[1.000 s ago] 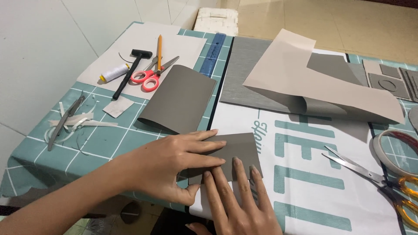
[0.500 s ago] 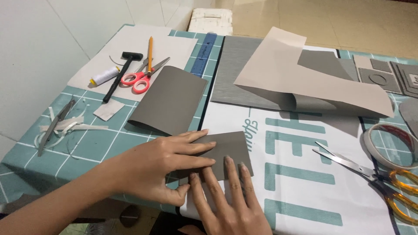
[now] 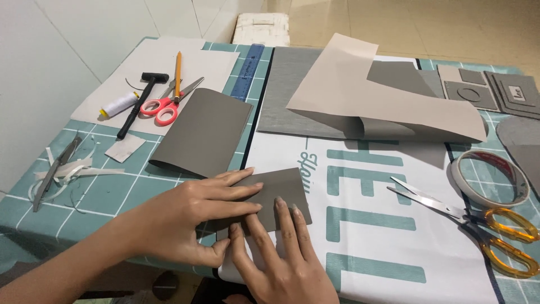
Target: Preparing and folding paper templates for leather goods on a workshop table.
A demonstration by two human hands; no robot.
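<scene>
- The left hand [image 3: 194, 222] lay flat on a small grey rectangular piece [image 3: 275, 194], its fingers stretched out together and pressing on the upper left part of the piece.
- The right hand [image 3: 281, 262] was just beside it, also flat, with fingers spread a little; the fingertips [image 3: 278, 202] pressed on the lower part of the same piece. Neither hand pinched anything.
- The grey piece rested near the front edge of the counter [image 3: 101, 194], partly on a white sheet with teal letters [image 3: 382, 247] and partly on the teal checked cover.
- Just behind the left hand lay a bigger grey sheet [image 3: 202, 132], curved up at its left edge.
- Farther back there were red-handled scissors [image 3: 166, 107], an orange pencil [image 3: 178, 73], a small black hammer [image 3: 138, 101] and a spool of white thread [image 3: 119, 104], all on a pale sheet.
- A blue ruler [image 3: 250, 70] lay beside this pale sheet.
- A large beige folded sheet [image 3: 371, 98] lay over dark grey material at the back.
- On the right side were yellow-handled scissors [image 3: 478, 225] and a roll of tape [image 3: 489, 177], well apart from both hands.
</scene>
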